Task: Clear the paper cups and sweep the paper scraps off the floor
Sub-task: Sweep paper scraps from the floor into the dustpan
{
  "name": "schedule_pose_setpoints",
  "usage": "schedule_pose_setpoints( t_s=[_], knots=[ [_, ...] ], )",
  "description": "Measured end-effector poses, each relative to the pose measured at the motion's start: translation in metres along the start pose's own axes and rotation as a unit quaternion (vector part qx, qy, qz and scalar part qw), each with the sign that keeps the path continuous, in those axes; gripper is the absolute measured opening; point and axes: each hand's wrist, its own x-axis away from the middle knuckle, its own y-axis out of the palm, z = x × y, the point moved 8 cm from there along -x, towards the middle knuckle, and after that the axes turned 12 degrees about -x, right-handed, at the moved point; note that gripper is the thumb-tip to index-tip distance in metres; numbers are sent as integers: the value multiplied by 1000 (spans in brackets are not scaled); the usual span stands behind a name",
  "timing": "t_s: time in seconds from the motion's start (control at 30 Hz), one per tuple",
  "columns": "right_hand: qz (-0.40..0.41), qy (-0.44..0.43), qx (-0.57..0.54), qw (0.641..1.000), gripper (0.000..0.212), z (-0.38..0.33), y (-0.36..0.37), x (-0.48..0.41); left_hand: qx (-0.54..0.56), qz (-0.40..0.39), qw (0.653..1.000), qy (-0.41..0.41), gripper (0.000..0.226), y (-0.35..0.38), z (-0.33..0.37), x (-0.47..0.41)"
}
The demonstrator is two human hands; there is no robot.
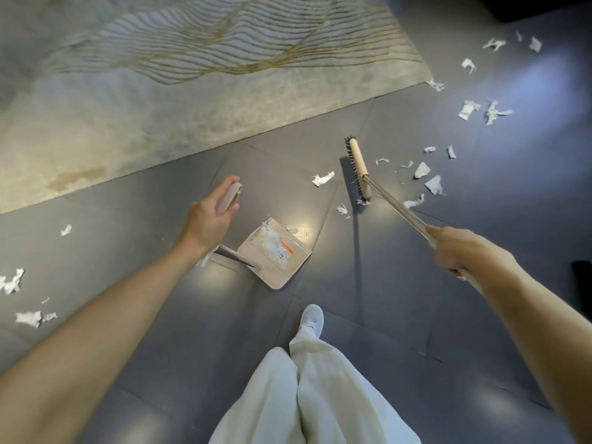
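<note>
My left hand (209, 216) grips the top of the beige dustpan's long handle. The dustpan (275, 251) rests on the grey tile floor with white scraps inside. My right hand (455, 248) grips the metal pole of a broom whose beige head (358, 169) with dark bristles stands on the floor to the right of the pan. White paper scraps (429, 181) lie scattered right of the broom head, one scrap (323, 178) lies just left of it, and more scraps (28, 317) lie at far left. No paper cups are in view.
A large pale rug (192, 100) with wavy gold lines covers the floor at the upper left, its edge running diagonally. My legs in white trousers and a white shoe (312, 320) stand just behind the dustpan. More scraps (471, 108) lie at upper right.
</note>
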Motion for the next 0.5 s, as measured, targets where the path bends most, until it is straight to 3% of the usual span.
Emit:
schedule_pose_setpoints(
  t_s=[0.23, 0.5],
  knots=[
    [-13, 12, -53, 998, 61, -6, 6, -34, -6, -9, 1000, 28, 43, 22, 43, -51],
    [-143, -38, -105, 983, 80, -62, 59, 6, -27, -17, 998, 62, 43, 34, 79, -98]
  ],
)
